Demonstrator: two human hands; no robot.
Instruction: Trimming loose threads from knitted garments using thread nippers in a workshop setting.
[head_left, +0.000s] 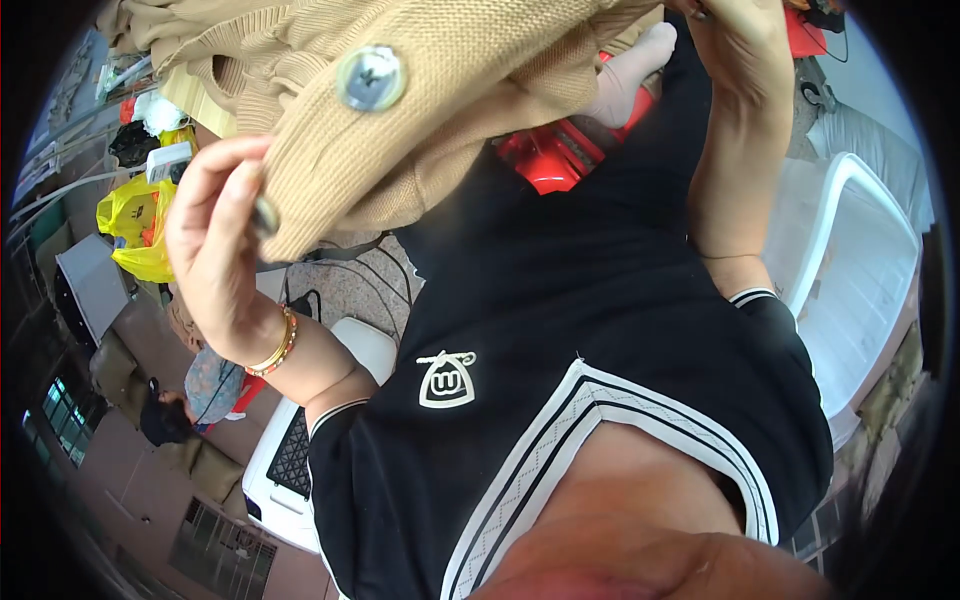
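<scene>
A tan knitted cardigan (480, 70) is held up in front of me, its ribbed button band running diagonally. A large grey-blue marbled button (371, 78) sits on the band. At the lower corner, my left hand (222, 230) pinches the band between thumb and fingers, beside a second button (265, 216) seen edge-on. Raised at the upper right, my right hand (738, 25) is near the cardigan's far end. Its fingers are mostly cut off by the top edge, so its grip is hidden.
More tan knitwear (185, 25) lies heaped at the far left. A red object (553, 160) is below the cardigan, near a light-socked foot (640, 75). Left are a yellow plastic bag (135, 225) and black cables (365, 275). A translucent plastic bin (850, 260) stands on the right.
</scene>
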